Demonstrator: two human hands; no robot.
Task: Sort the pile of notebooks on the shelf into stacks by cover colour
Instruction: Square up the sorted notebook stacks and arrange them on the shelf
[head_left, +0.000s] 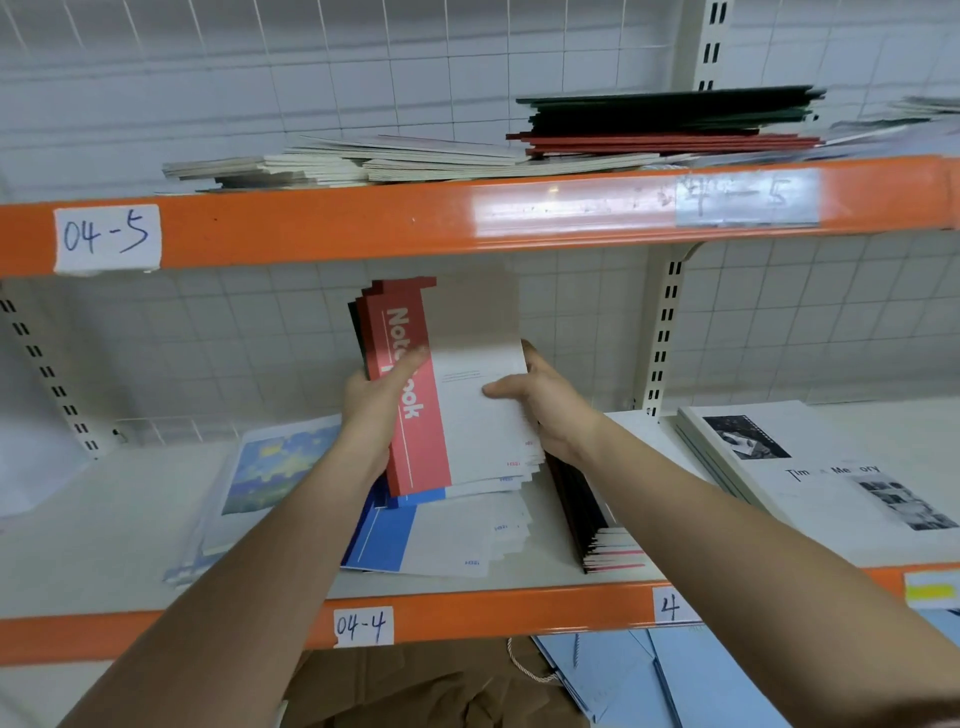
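Single head-mounted wide-angle cam, worn by person. Faces fwd and slightly down, close to the shelf (467, 582) labelled 04-4; upper shelf beam (363, 218) labelled 04-5 sits near eye level. Both forearms enter from bottom edge.

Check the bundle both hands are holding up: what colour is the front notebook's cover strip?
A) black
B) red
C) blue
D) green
B: the front notebook held between the left hand and the right hand has a red strip with white "Notebook" lettering; the blue notebooks lie flat on the shelf below.
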